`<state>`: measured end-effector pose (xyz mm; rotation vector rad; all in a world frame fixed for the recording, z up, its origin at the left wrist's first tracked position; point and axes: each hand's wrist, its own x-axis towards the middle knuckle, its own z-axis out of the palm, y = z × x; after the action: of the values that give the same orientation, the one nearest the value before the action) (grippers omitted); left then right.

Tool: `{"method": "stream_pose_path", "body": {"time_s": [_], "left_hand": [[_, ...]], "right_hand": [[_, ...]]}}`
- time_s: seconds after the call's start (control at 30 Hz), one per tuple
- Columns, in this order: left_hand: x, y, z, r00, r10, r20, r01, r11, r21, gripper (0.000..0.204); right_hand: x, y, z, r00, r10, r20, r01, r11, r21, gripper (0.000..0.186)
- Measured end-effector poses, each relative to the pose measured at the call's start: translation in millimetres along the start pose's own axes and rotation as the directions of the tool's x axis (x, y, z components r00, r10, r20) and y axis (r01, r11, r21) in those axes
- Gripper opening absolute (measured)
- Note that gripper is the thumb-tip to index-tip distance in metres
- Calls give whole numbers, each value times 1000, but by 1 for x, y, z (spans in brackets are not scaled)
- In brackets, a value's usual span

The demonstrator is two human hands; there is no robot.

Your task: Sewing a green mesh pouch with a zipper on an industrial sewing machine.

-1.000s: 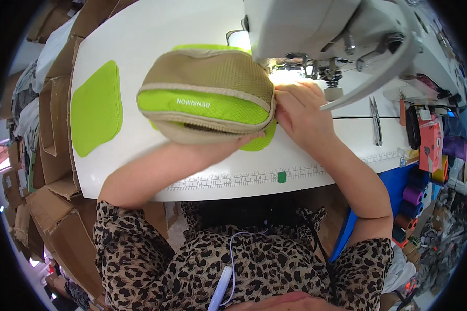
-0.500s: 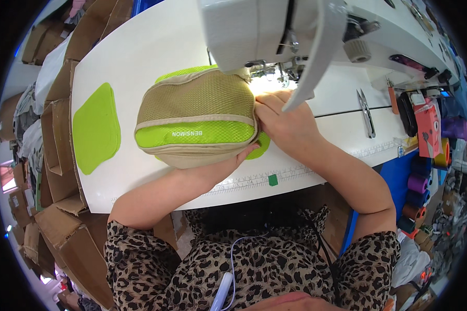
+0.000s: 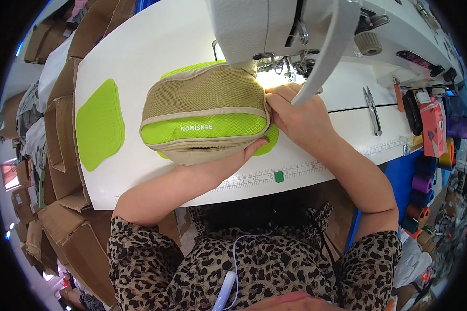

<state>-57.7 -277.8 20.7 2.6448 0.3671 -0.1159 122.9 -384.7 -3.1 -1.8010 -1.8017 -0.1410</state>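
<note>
— Left hand (image 3: pixel 228 163)?
— Cupped under the khaki-and-lime mesh pouch (image 3: pixel 205 119), gripping its underside on the white sewing table (image 3: pixel 155 46).
— Right hand (image 3: pixel 298 116)?
— Pinching the pouch's right edge beside the sewing machine (image 3: pixel 275 26).

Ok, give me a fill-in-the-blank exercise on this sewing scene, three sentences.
1. The pouch held at the sewing machine is tan mesh with a band coloured lime ____.
2. The left hand supports the pouch from ____.
3. The loose fabric piece lies on the table to the pouch's ____.

Missing words: green; below; left
</note>
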Motion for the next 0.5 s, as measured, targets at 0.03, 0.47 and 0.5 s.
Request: {"method": "stream_pose_path", "body": {"time_s": [0.03,0.47,0.5], "left_hand": [[0,-1,1,1000,-5,0,5,1000,-2,50],[2,-14,17,977,64,-203,-61,998,23,46],[1,-13,14,986,44,-158,-45,999,0,46]], "right_hand": [[-1,-1,0,998,17,54,-16,1000,-24,25],[3,1,10,1000,15,5,-14,997,-75,25],[4,2,10,1000,5,9,-4,997,-71,25]]}}
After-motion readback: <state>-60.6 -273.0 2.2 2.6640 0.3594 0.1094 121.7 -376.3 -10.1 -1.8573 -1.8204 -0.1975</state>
